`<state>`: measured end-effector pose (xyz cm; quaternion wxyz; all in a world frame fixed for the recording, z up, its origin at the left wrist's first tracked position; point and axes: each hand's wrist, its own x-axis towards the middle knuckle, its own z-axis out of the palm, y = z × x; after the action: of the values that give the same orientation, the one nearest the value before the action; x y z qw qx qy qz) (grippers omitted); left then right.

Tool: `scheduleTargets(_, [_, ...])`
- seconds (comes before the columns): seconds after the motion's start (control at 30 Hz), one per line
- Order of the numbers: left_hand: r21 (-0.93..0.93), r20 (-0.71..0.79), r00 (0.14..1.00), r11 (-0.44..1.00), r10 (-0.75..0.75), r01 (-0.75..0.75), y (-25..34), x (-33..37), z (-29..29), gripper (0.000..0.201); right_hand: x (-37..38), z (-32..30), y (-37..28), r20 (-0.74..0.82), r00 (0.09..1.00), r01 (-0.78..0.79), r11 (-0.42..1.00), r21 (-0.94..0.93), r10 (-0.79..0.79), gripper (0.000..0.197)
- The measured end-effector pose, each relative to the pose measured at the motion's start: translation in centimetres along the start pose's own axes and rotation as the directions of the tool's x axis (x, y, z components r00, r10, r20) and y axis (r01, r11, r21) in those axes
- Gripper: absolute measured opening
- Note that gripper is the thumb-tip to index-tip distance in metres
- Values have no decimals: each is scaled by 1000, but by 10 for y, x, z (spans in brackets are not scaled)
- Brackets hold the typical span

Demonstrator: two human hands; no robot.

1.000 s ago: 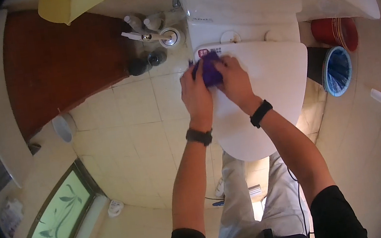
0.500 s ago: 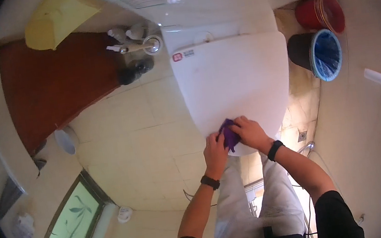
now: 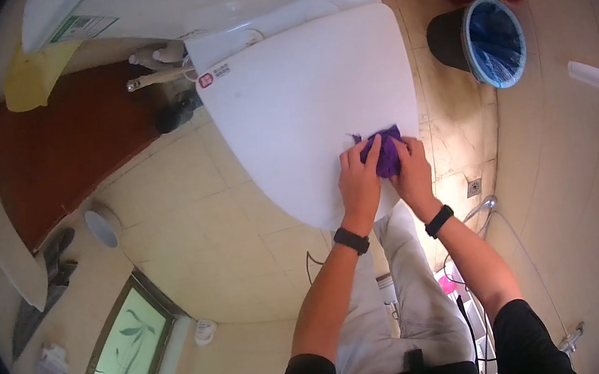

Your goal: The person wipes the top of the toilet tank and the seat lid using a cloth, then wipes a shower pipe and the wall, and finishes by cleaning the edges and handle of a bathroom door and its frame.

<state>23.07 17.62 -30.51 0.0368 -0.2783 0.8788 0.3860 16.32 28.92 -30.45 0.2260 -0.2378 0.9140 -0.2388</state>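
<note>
Cream floor tiles (image 3: 187,194) surround a closed white toilet lid (image 3: 296,104), with a dark bin (image 3: 447,43) standing to its right. On the lid's near right part, close to the edge, lies a bunched purple cloth (image 3: 387,159), gripped between both hands. The left hand (image 3: 360,188) is partly curled, its fingers close together and its thumb laid over the cloth; a loose tip of fabric projects past the fingertips. The right hand (image 3: 414,181) pinches the opposite side, thumb on top, the opening narrow; how its fingertips sit underneath cannot be told. Good handling here probably calls for even pressure from both hands, the stray tip tucked in, and the cloth spread flatter so that more fabric meets the lid, particularly along its curved edge.
</note>
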Motion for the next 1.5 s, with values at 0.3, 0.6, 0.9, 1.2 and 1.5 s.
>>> scheduleTargets(0.3, [74, 300, 954, 997, 13, -37, -6, -106, 20, 67, -105, 2, 40, 247, 969, -46, 995, 92, 22, 63])
scheduleTargets(0.6, [175, 214, 972, 976, 94, -133, 37, -14, 25, 56, -18, -44, 55, 57, 998, 10, 995, 96, -15, 62])
scheduleTargets(0.9, [80, 153, 986, 994, 64, -77, 68, 40, 25, 70, 29, -63, 63, -82, 996, 32, 995, 97, -24, 51])
scheduleTargets(1.2, [120, 315, 949, 993, -18, -21, 15, -88, 39, 66, -81, -30, 57, 207, 976, 62, 997, 35, -68, 30])
scheduleTargets(1.5, [125, 274, 961, 992, -38, 4, -58, -169, -1, 49, -131, 40, 1, 389, 909, 153, 988, 25, -150, 25])
